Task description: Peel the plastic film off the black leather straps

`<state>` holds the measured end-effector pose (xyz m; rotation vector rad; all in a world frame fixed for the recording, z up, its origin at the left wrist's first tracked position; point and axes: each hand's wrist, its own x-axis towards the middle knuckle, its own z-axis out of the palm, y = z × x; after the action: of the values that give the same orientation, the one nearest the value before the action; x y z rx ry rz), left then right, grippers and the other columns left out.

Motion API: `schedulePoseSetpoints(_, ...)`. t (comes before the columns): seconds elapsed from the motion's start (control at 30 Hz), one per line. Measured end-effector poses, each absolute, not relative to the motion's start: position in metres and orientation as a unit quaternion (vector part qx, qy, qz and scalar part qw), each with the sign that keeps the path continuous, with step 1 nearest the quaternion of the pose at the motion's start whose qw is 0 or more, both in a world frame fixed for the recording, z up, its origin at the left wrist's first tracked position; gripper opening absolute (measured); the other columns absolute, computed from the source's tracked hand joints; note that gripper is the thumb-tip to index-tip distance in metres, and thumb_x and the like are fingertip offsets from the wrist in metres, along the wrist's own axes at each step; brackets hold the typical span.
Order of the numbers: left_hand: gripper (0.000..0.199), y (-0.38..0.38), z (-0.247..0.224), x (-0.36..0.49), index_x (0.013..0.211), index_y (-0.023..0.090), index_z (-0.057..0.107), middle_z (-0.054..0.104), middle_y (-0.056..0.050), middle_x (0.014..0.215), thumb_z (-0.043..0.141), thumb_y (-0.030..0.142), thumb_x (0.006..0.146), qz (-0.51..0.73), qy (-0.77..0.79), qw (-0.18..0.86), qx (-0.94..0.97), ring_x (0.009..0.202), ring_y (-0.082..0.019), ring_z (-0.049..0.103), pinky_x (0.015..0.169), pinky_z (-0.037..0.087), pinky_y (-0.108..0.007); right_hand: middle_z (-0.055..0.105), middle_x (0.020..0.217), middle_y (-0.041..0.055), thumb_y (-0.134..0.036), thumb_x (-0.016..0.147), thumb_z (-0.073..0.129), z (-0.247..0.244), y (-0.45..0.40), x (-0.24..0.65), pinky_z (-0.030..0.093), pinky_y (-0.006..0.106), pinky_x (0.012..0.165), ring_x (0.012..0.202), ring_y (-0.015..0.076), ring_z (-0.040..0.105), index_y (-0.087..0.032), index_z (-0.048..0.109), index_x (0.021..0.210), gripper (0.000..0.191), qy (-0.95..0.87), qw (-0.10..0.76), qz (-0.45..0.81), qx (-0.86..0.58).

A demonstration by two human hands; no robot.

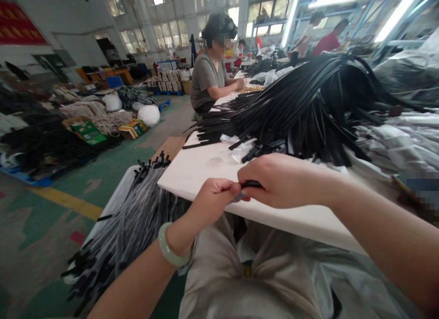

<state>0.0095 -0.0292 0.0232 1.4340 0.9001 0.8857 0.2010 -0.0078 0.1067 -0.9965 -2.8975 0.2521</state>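
My left hand (211, 204) and my right hand (281, 182) meet over the near edge of a white table (202, 172), pinching a short black strap (252, 184) between them. A thin grey piece shows under the left fingertips, too small to identify. A jade bangle (169, 246) circles my left wrist. Beyond my right hand lies a large heap of long black straps (291, 113). Clear plastic wrappers (236, 145) lie at its front. Below my left hand, a bundle of grey-and-black straps (133, 214) hangs on a white sheet.
A seated co-worker (209, 77) works at the far table end beside a pile of small gold parts (252, 88). Grey-white fabric (404, 140) lies to the right. Sacks, boxes and textile bundles (85, 118) cover the floor at left. Other workers stand at the back.
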Motion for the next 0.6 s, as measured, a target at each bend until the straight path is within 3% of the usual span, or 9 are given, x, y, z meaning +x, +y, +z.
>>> schedulePoseSetpoints(0.1, 0.032, -0.026, 0.038, -0.002, 0.080, 0.012, 0.076, 0.076, -0.008, 0.082, 0.059, 0.039, 0.087, 0.379, 0.416, 0.519, 0.643, 0.079, -0.019, 0.068, 0.077, 0.047, -0.027, 0.061, 0.070, 0.0036, -0.038, 0.087, 0.050, 0.115, -0.001, 0.217, 0.029, 0.025, 0.053, 0.057, 0.0140, 0.050, -0.017, 0.065, 0.083, 0.026, -0.933, 0.059, 0.063, -0.350)
schedulePoseSetpoints(0.23, 0.033, -0.025, 0.051, -0.010, 0.082, 0.012, 0.076, 0.076, -0.008, 0.086, 0.054, 0.034, 0.091, 0.372, 0.445, 0.402, 0.708, 0.084, -0.020, 0.068, 0.079, 0.046, -0.028, 0.058, 0.068, 0.0024, -0.043, 0.093, 0.041, 0.131, 0.005, 0.228, 0.033, 0.025, 0.054, 0.057, 0.0137, 0.049, -0.015, 0.063, 0.085, 0.036, -0.932, 0.095, 0.157, -0.311)
schedulePoseSetpoints(0.33, 0.034, -0.025, 0.055, -0.002, 0.080, 0.010, 0.076, 0.076, -0.008, 0.083, 0.053, 0.034, 0.090, 0.375, 0.432, 0.399, 0.717, 0.082, -0.021, 0.068, 0.076, 0.046, -0.028, 0.054, 0.066, 0.0018, -0.040, 0.097, 0.034, 0.132, 0.002, 0.212, 0.032, 0.026, 0.056, 0.058, 0.0133, 0.047, -0.015, 0.061, 0.080, 0.041, -0.935, 0.128, 0.154, -0.292)
schedulePoseSetpoints(0.43, 0.033, -0.024, 0.056, 0.004, 0.081, 0.010, 0.076, 0.076, -0.008, 0.081, 0.054, 0.033, 0.089, 0.390, 0.416, 0.427, 0.702, 0.076, -0.019, 0.066, 0.071, 0.045, -0.027, 0.056, 0.067, 0.0029, -0.031, 0.094, 0.040, 0.124, 0.000, 0.191, 0.030, 0.026, 0.060, 0.061, 0.0133, 0.046, -0.015, 0.059, 0.075, 0.032, -0.951, 0.126, 0.081, -0.269)
schedulePoseSetpoints(0.6, 0.033, -0.022, 0.049, -0.007, 0.077, 0.012, 0.076, 0.075, -0.007, 0.077, 0.054, 0.034, 0.089, 0.392, 0.450, 0.418, 0.685, 0.075, -0.019, 0.066, 0.072, 0.046, -0.028, 0.058, 0.068, 0.0029, -0.037, 0.094, 0.043, 0.115, 0.013, 0.196, 0.027, 0.026, 0.058, 0.058, 0.0125, 0.045, -0.014, 0.061, 0.079, 0.033, -0.941, 0.120, 0.076, -0.308)
